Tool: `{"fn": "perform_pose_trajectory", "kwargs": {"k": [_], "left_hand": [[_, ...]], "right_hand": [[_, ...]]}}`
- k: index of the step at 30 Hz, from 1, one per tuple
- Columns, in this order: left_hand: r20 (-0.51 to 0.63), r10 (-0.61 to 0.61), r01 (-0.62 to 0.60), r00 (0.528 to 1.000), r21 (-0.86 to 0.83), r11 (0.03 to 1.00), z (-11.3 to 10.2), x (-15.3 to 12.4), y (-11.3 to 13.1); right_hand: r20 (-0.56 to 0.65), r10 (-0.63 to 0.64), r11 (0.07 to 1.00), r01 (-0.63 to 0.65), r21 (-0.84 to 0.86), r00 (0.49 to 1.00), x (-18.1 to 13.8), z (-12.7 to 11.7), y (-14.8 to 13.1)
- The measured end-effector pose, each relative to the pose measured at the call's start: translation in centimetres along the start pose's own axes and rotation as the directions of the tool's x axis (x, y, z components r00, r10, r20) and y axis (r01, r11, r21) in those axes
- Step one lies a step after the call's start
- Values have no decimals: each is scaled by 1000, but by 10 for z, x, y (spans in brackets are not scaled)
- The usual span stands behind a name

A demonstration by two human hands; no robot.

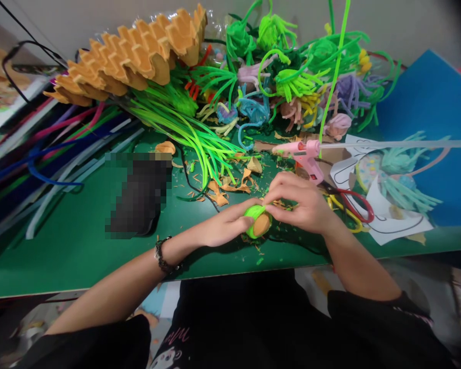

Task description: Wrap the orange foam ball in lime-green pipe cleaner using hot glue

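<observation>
My left hand (226, 225) is closed around a small tan cardboard cup (262, 224) wrapped in bright green pipe cleaner (255, 211). The tan side of the cup faces up and to the right, while part of its left side is hidden by my thumb. My right hand (301, 202) comes in from the right, thumb and fingers pinched together on the green pipe cleaner at the cup's upper edge. Tan scraps (218, 195) and green fluff lie around my fingers. Just beyond my right hand is a pink glue gun (309, 156).
Scissors with red and yellow handles (355, 205) lie right of my right hand, near white paper cutouts (395, 220). A black phone-like object (140, 197) rests at left. Behind are loose green pipe cleaners (192, 136), an egg carton (138, 54) and several fuzzy flowers (288, 82).
</observation>
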State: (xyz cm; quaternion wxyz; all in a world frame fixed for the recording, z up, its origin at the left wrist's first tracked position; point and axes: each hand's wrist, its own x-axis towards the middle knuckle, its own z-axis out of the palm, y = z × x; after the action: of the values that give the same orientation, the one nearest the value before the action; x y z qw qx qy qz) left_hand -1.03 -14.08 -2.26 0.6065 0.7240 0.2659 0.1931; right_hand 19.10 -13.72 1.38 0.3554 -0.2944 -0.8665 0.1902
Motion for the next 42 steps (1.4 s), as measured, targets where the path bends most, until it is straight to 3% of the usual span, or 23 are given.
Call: {"fn": "perform_pose_trajectory", "kwargs": {"k": [9,13,18,21,24,34,38,42], "left_hand": [[3,-96,96,995,-16,995,-2,-1,-5],[27,-60,64,998,-156,986,-5,1,-10],[20,-56,59,998,-408,911,-12,4,-10],[-14,-47,31,999,-563,826,-14,4,-6],[-74,-48,-7,996,-605,796,-15,5,-1],[-271,-146,63,951,-292,954,-4,10,-11],[-310,-105,58,945,-156,986,5,9,-9],[-351,-41,19,935,-65,998,7,3,-2]], "right_hand": [[25,-72,990,74,-118,997,3,-6,-1],[3,-17,996,18,-89,1000,5,-16,-4],[-201,55,985,-87,-151,978,0,-33,-13],[-247,39,990,-71,-121,968,-7,-41,-16],[-226,14,995,-36,-91,974,-12,-45,-16],[-61,77,975,-88,-203,995,-6,-39,-25],[-35,60,964,-67,-259,998,2,-40,-28],[105,4,969,22,-247,994,17,-41,-32]]}}
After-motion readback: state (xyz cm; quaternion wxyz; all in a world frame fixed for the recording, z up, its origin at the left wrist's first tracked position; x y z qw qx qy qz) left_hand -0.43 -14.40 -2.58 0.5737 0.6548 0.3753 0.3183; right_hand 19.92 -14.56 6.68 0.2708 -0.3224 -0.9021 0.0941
